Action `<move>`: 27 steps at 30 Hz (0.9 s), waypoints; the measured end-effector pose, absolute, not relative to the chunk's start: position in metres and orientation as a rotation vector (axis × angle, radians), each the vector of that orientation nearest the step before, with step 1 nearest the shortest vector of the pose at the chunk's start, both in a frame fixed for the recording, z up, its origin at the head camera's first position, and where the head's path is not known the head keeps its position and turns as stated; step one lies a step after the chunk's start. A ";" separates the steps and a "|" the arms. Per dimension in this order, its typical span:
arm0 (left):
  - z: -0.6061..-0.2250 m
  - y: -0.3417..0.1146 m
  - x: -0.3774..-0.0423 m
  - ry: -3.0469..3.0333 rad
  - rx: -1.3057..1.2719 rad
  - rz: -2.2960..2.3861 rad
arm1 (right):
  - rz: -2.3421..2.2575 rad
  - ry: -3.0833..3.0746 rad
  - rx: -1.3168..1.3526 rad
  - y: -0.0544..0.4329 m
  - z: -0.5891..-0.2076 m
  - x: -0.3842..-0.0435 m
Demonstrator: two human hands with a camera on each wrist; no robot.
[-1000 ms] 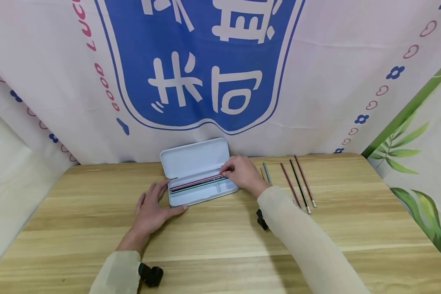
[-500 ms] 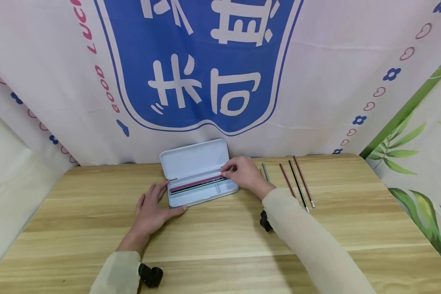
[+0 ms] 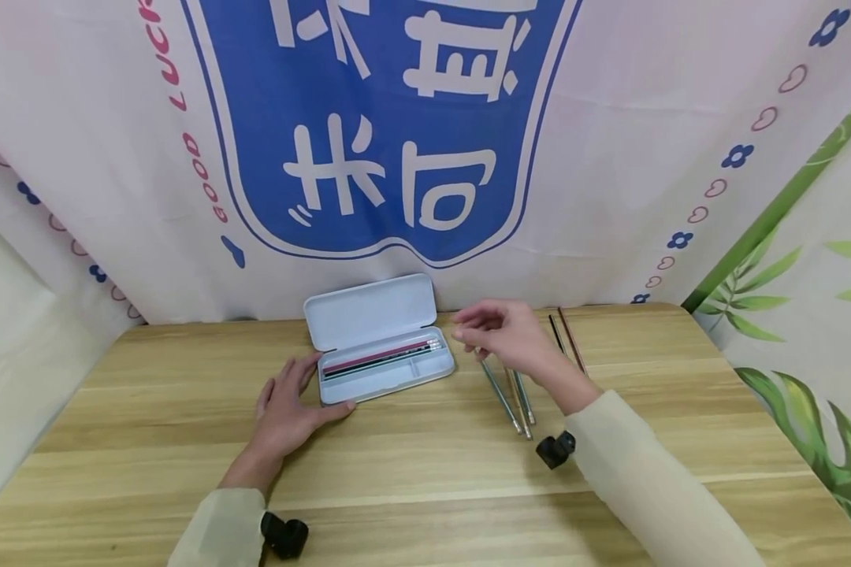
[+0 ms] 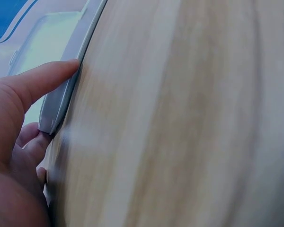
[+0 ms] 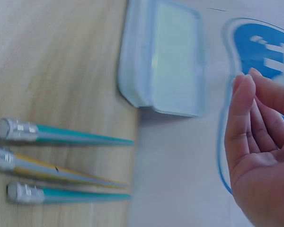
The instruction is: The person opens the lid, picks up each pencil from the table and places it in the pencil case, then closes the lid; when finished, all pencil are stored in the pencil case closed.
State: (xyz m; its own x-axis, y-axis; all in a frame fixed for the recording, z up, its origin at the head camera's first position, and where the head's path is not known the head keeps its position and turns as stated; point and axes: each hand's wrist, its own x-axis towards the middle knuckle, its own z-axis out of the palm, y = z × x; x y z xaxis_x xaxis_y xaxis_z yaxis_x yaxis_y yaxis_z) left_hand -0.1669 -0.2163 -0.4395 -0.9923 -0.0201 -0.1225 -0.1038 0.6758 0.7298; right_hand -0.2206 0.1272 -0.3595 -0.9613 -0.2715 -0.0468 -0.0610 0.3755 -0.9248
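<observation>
The left hand (image 3: 287, 413) holds the left end of an open light-blue pencil case (image 3: 376, 386). In the left wrist view its thumb (image 4: 52, 78) presses the case's front edge, and other fingers reach round the corner. Inside the case's rear compartment lie a red pencil (image 3: 376, 357), a dark one and a green one, side by side. The right hand (image 3: 514, 339) hovers just right of the case, fingers loosely bent and holding nothing. Below it on the table lie two teal pencils (image 5: 80, 135) and a yellow pencil (image 5: 61, 171), with metal-and-eraser ends toward the person.
A black pencil (image 3: 557, 334) and a red pencil (image 3: 573, 340) lie farther right, partly hidden by the right forearm. The case's raised lid (image 3: 369, 311) stands close to the printed cloth (image 3: 596, 236) behind the wooden table (image 3: 411, 488).
The right hand has left the pencils in the case and moved right, over the loose pencils. The left hand stays at the case. The view has shifted slightly.
</observation>
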 end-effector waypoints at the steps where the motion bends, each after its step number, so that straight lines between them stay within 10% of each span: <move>1: -0.440 -0.216 -0.167 2.777 -0.105 1.216 | -1.655 2.434 -0.299 0.132 -0.359 -0.217; 27: -0.441 -0.216 -0.167 2.759 -0.111 1.190 | -1.826 2.403 0.130 0.239 -0.413 -0.159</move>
